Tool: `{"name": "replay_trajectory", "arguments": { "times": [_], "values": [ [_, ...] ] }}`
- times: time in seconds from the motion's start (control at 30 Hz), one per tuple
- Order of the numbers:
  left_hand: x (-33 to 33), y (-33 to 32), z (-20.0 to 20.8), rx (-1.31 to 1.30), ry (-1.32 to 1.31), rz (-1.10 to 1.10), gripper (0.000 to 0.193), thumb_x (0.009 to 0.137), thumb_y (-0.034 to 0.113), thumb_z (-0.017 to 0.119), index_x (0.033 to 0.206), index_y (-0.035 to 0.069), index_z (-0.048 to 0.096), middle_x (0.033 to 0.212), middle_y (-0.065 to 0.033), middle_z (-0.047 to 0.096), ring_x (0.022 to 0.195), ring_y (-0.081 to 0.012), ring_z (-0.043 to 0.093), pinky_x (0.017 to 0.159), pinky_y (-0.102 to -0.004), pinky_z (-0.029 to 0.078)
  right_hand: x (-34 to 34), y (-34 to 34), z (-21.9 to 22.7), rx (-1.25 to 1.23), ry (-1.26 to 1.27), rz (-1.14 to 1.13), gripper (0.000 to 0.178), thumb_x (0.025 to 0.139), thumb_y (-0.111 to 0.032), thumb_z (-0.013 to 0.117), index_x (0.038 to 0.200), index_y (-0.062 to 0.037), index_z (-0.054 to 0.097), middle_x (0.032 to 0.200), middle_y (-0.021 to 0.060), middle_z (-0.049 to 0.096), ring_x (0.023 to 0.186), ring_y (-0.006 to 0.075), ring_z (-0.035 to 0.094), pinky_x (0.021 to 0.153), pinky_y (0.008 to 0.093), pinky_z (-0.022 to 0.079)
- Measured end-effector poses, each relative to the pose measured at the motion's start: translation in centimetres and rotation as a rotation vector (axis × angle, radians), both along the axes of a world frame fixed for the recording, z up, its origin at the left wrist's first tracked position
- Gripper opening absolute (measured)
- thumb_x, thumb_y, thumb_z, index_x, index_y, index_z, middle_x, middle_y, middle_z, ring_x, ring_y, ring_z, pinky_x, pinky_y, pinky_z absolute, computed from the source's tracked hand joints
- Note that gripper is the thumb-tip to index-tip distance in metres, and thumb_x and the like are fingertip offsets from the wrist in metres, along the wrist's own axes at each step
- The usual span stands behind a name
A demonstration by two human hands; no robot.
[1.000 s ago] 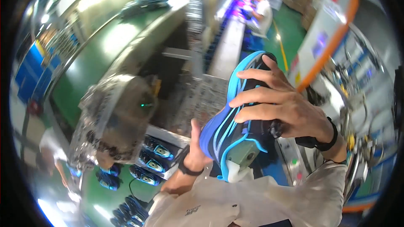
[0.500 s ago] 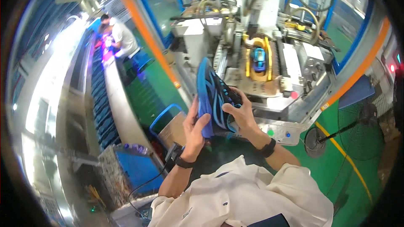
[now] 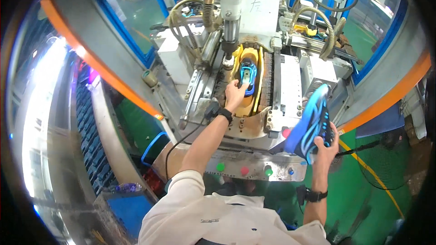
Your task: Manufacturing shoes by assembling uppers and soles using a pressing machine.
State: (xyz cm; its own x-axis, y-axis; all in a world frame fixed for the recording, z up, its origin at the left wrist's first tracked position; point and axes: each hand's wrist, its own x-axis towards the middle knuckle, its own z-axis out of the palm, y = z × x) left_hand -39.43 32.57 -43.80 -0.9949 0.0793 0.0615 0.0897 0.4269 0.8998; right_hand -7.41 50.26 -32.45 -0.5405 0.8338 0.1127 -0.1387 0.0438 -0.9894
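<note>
A blue and black sports shoe (image 3: 323, 119) is in my right hand (image 3: 328, 149), held tilted with its toe up, at the machine's front right. My fingers wrap round its dark upper, and the thick blue sole faces left. My left hand (image 3: 235, 95) reaches into the machine, thumb and fingers closed at the near end of a second blue shoe (image 3: 248, 70). That shoe lies between yellow side pads (image 3: 260, 75) in the middle bed of the machine. Its far part shows dark. My fingers partly hide its near end.
White metal blocks and hoses (image 3: 328, 29) flank the bed, under a vertical cylinder (image 3: 232, 22). A front panel (image 3: 254, 168) carries coloured buttons. Orange-edged posts stand on both sides. A conveyor (image 3: 97, 140) runs at left. A floor fan (image 3: 386, 159) stands at right.
My left hand has let go of the held shoe and reached forward to the one in the machine. My right hand has carried its shoe to the right. The view has turned toward the machine.
</note>
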Motion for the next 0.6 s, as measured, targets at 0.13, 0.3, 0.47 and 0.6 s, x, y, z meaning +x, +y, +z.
{"name": "replay_trajectory", "arguments": {
  "times": [0.13,0.3,0.47,0.6],
  "values": [
    [-3.0,5.7,-2.3,-0.176,0.093,0.003,0.058,0.075,0.027,0.076,0.12,-0.002,0.054,0.104,-0.026,0.067,0.097,-0.0426,0.064,0.084,-0.0489,0.051,2.4,2.2,0.2,0.108,-0.078,-0.159,0.062,0.071,0.002,0.064,0.131,0.0016,0.051,0.115,0.0081,0.059,0.097,0.0152,0.058,0.089,0.0282,0.048],
    [-5.4,4.6,-2.8,-0.188,0.166,0.072,0.036,0.075,0.02,0.073,0.101,0.001,0.058,0.089,-0.0215,0.068,0.085,-0.039,0.067,0.077,-0.0487,0.052,-0.9,4.2,1.5,0.251,-0.236,-0.215,0.059,0.069,0.001,0.066,0.127,0.0024,0.055,0.113,0.0089,0.061,0.096,0.0157,0.059,0.089,0.0288,0.047],
    [-3.4,-2.8,-0.6,0.781,-0.632,-0.087,0.015,0.08,0.011,0.07,0.09,0.0,0.068,0.081,-0.0066,0.069,0.062,-0.0162,0.064,0.055,-0.0289,0.05,-13.3,9.0,3.5,0.463,-0.461,-0.073,0.056,0.069,-0.015,0.076,0.12,0.0011,0.059,0.094,0.0097,0.067,0.079,0.0138,0.061,0.075,0.029,0.051],
    [5.7,-10.7,6.6,0.861,-0.657,-0.089,0.021,0.081,0.009,0.072,0.097,-0.003,0.066,0.09,-0.0048,0.067,0.082,-0.0116,0.063,0.068,-0.0236,0.049,-25.9,8.0,3.6,0.484,-0.655,0.236,0.06,0.065,-0.024,0.08,0.114,0.0049,0.062,0.097,0.018,0.069,0.088,0.023,0.067,0.078,0.0341,0.053]
  ]
}}
